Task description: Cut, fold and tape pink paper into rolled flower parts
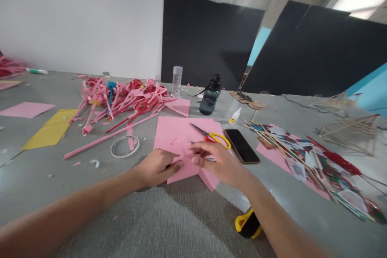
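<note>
Both my hands, left (157, 167) and right (216, 161), pinch the pink paper (181, 139); grip clamped. Press creases flat against table (181, 217).

Two bare forearms come into the frame, one from seven o'clock and one from five o'clock. No sleeve, cuff, watch, bracelet or glove shows on either arm. The left hand (157, 167) and the right hand (219, 163) are both uncovered, with no ring visible on the fingers. The nails look short and plain, though they are small here.
</note>
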Available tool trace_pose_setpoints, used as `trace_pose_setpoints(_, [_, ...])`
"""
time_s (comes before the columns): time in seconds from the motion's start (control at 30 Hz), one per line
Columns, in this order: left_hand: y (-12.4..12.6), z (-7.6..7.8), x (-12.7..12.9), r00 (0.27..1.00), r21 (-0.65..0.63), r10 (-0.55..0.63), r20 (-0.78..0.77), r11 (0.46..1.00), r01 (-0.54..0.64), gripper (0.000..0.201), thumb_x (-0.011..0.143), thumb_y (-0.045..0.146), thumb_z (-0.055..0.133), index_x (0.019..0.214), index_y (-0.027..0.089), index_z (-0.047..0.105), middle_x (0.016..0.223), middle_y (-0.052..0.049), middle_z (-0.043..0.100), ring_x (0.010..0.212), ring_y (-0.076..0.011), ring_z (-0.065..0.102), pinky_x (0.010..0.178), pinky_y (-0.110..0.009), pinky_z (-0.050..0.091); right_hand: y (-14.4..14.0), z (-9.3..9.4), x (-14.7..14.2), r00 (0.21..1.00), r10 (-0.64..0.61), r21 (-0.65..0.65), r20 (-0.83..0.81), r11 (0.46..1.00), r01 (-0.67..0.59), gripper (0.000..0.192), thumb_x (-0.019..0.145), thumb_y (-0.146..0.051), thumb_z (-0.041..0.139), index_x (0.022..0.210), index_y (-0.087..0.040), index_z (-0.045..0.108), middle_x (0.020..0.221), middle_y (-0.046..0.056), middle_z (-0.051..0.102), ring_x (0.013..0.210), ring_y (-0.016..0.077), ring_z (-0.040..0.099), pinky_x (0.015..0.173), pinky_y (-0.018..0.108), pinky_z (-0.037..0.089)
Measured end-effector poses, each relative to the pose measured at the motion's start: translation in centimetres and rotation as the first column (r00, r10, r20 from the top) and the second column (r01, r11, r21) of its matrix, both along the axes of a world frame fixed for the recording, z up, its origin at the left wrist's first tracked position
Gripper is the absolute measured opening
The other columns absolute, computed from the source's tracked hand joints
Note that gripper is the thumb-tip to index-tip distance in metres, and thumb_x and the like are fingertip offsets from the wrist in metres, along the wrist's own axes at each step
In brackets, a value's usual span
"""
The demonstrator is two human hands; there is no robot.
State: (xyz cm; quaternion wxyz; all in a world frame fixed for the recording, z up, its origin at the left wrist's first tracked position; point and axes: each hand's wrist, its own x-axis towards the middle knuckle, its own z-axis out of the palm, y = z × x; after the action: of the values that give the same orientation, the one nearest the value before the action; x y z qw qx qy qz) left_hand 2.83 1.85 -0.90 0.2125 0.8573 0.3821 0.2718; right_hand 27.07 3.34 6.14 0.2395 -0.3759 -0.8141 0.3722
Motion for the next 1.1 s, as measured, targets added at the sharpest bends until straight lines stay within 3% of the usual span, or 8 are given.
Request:
trace_pose_setpoints(0.27, [-0.3, 0.2, -0.4, 0.984, -0.036, 0.009, 0.178, 0.999, -0.003, 0.054, 0.101, 0.055, 0.038, 0.066, 0.016, 0.053, 0.057, 0.002, 0.046, 0.052, -0.0110, 0.039, 0.054, -0.026, 0.032, -0.4, -2.5, -2.4, 0.961, -0.154, -0.135, -0.231, 0.983, 0.125, 0.004, 0.084, -0.024, 0.071, 0.087, -0.022, 0.070, 0.081, -0.001, 0.066, 0.076, 0.0149, 0.059, 0.069, 0.028, 0.045])
trace_pose_setpoints(0.37, [-0.7, 0.5, -0.7, 0.933, -0.012, 0.060, 0.355, 0.998, -0.060, 0.063, 0.099, 0.066, 0.030, 0.075, 0.016, 0.060, 0.068, -0.004, 0.056, 0.063, -0.0161, 0.049, 0.061, -0.029, 0.040, 0.1, -2.0, -1.9, 0.826, -0.345, -0.314, -0.446, 0.924, 0.216, 0.015, 0.077, -0.031, 0.078, 0.083, -0.022, 0.068, 0.074, -0.002, 0.062, 0.066, 0.0126, 0.054, 0.060, 0.026, 0.042])
trace_pose_setpoints(0.5, [-0.4, 0.5, -0.7, 0.825, -0.177, 0.111, 0.554, 0.984, -0.013, 0.075, 0.099, 0.070, 0.015, 0.096, 0.014, 0.065, 0.082, -0.008, 0.063, 0.074, -0.0197, 0.055, 0.070, -0.033, 0.043, 1.0, -1.3, -0.6, 0.618, -0.510, -0.505, -0.598, 0.839, 0.203, 0.029, 0.074, -0.045, 0.080, 0.086, -0.023, 0.067, 0.078, 0.000, 0.065, 0.065, 0.0139, 0.056, 0.057, 0.027, 0.043])
trace_pose_setpoints(0.57, [0.1, 0.2, -0.7, 0.786, -0.281, 0.125, 0.605, 0.957, 0.064, 0.078, 0.098, 0.071, 0.011, 0.100, 0.015, 0.065, 0.076, -0.006, 0.061, 0.068, -0.0177, 0.053, 0.066, -0.032, 0.040, 1.4, -1.7, -0.4, 0.643, -0.533, -0.544, -0.550, 0.813, 0.209, 0.033, 0.070, -0.046, 0.083, 0.088, -0.023, 0.068, 0.079, 0.000, 0.066, 0.065, 0.0145, 0.056, 0.057, 0.027, 0.042])
trace_pose_setpoints(0.67, [0.8, 0.0, -0.6, 0.746, -0.412, 0.215, 0.630, 0.907, 0.085, 0.073, 0.099, 0.068, 0.014, 0.103, 0.015, 0.064, 0.073, -0.004, 0.061, 0.064, -0.0161, 0.053, 0.063, -0.030, 0.039, 1.4, -2.8, -1.0, 0.782, -0.492, -0.572, -0.382, 0.791, 0.218, 0.037, 0.063, -0.041, 0.088, 0.088, -0.020, 0.070, 0.077, 0.000, 0.066, 0.064, 0.0136, 0.055, 0.057, 0.027, 0.041])
trace_pose_setpoints(0.8, [0.9, 0.5, -0.4, 0.811, -0.413, 0.254, 0.528, 0.911, -0.016, 0.056, 0.099, 0.062, 0.038, 0.100, 0.015, 0.069, 0.075, -0.002, 0.059, 0.067, -0.0142, 0.050, 0.061, -0.026, 0.037, 0.7, -3.9, -2.5, 0.912, -0.295, -0.482, -0.284, 0.866, 0.130, 0.029, 0.074, -0.041, 0.082, 0.087, -0.018, 0.071, 0.077, 0.001, 0.067, 0.068, 0.0146, 0.058, 0.062, 0.027, 0.041])
trace_pose_setpoints(0.97, [1.0, 0.8, 0.0, 0.899, -0.338, 0.148, 0.413, 0.941, 0.001, 0.032, 0.093, 0.046, 0.060, 0.093, 0.015, 0.068, 0.076, 0.000, 0.057, 0.067, -0.0117, 0.047, 0.059, -0.023, 0.033, 0.5, -4.2, -2.8, 0.950, -0.199, -0.153, -0.243, 0.974, 0.165, 0.014, 0.085, -0.033, 0.072, 0.089, -0.020, 0.072, 0.086, 0.003, 0.071, 0.081, 0.0173, 0.063, 0.070, 0.029, 0.045])
trace_pose_setpoints(1.1, [1.2, 0.2, 0.1, 0.900, -0.305, 0.183, 0.397, 0.950, -0.059, 0.024, 0.094, 0.034, 0.058, 0.084, 0.014, 0.065, 0.072, 0.002, 0.054, 0.067, -0.0106, 0.047, 0.060, -0.022, 0.034, 0.7, -4.5, -2.5, 0.925, -0.230, -0.183, -0.302, 0.966, 0.180, 0.019, 0.089, -0.037, 0.067, 0.099, -0.021, 0.071, 0.088, 0.002, 0.070, 0.079, 0.0165, 0.063, 0.069, 0.029, 0.046])
